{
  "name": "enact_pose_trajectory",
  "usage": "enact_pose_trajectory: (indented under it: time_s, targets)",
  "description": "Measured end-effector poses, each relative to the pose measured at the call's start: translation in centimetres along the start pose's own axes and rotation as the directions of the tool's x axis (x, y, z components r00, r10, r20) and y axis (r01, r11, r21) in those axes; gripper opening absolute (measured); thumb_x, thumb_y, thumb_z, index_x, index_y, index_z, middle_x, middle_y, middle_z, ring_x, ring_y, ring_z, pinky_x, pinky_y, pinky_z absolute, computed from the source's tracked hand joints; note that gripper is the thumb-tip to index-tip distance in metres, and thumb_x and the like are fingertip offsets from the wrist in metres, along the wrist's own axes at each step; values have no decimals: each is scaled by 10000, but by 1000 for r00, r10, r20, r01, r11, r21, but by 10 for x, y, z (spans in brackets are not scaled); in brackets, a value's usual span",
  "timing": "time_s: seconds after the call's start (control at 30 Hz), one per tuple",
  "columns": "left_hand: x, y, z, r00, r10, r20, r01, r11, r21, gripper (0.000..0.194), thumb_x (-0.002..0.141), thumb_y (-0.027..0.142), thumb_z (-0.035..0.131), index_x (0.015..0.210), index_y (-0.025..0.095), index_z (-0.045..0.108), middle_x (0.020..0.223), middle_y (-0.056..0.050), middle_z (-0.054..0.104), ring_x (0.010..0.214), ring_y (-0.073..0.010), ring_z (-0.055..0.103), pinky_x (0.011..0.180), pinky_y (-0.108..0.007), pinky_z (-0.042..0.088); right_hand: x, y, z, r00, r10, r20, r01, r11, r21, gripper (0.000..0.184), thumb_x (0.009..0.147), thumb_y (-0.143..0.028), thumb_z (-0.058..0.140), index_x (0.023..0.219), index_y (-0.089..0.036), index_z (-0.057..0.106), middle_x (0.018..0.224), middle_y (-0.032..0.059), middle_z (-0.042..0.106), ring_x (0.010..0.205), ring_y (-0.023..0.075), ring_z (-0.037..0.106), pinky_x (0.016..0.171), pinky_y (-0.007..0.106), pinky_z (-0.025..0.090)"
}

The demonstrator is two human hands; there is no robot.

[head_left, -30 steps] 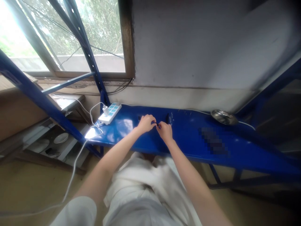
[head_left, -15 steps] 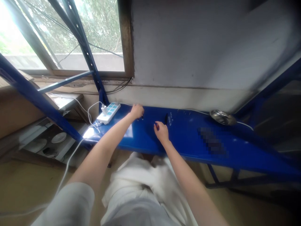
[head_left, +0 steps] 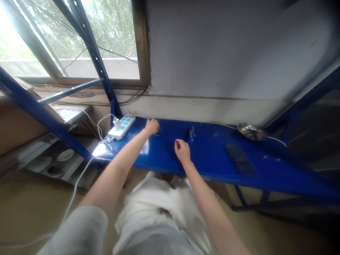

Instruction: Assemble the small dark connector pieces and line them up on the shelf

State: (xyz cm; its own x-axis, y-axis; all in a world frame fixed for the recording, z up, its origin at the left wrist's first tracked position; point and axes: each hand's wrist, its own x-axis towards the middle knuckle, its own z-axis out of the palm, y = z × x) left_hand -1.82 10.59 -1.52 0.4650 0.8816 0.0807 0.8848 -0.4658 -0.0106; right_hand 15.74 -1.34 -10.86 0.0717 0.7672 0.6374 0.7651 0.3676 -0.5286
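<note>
Left hand out at the bits, right hand held nearer the body

The left hand (head_left: pixel 152 126) is at the far part of the bench (head_left: pixel 212 156), fingers curled downward; whether they pinch anything cannot be told. Tiny bits (head_left: pixel 156 135) lie just on the near side of it, probably the reason that arm is stretched out.

The right hand (head_left: pixel 182 150) is bent inward, thumb and finger drawn toward each other. Something dark shows between them, too small to say whether it is gripped. That hand may be kept close in to steady a small part.

Just beyond the right hand lies the black piece (head_left: pixel 187 134), its long axis running roughly away from the body; which end is its front is unclear. Clear bits (head_left: pixel 192 134) sit just to its right, perhaps grouped there for easy reach.

Left of the left hand is the power strip (head_left: pixel 122 127), lying slantwise; well right of the right hand, a metal dish (head_left: pixel 251 131).
</note>
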Motion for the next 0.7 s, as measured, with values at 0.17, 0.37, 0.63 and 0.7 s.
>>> enact_pose_trajectory:
  time_s: [0.17,0.37,0.63,0.7]
  targets:
    - [1,2,0,1000,-21,13,22,999,-33,153,692,190,603,815,161,690,1006,-102,588,1017,-274,449,868,-396,305,0,1,0,1000,-8,-3,8,1000,0,307,871,-296,352,969,-156,608,914,98,663,806,192,611,753,353,466]
    - [0,2,-1,999,-30,27,31,999,-21,158,711,195,586,826,161,689,1022,-105,586,1022,-274,447,875,-405,309,-1,5,3,1000,-6,-3,6,1000,-3,306,869,-300,355,970,-162,609,920,97,663,820,196,611,760,358,460]
    - [-1,3,-4,997,-61,52,63,998,-23,147,702,245,619,814,175,685,1040,-99,589,1040,-271,439,907,-433,291,-1,5,3,1000,-7,-7,7,1000,-5,315,870,-290,344,969,-151,609,921,104,659,819,189,608,768,346,455]
    - [0,2,-3,996,-68,55,70,997,-36,165,697,255,628,832,178,685,1047,-102,586,1053,-280,437,914,-443,285,-1,4,2,1000,0,1,0,1000,-2,321,871,-296,342,975,-152,609,928,104,658,824,191,607,774,351,455]
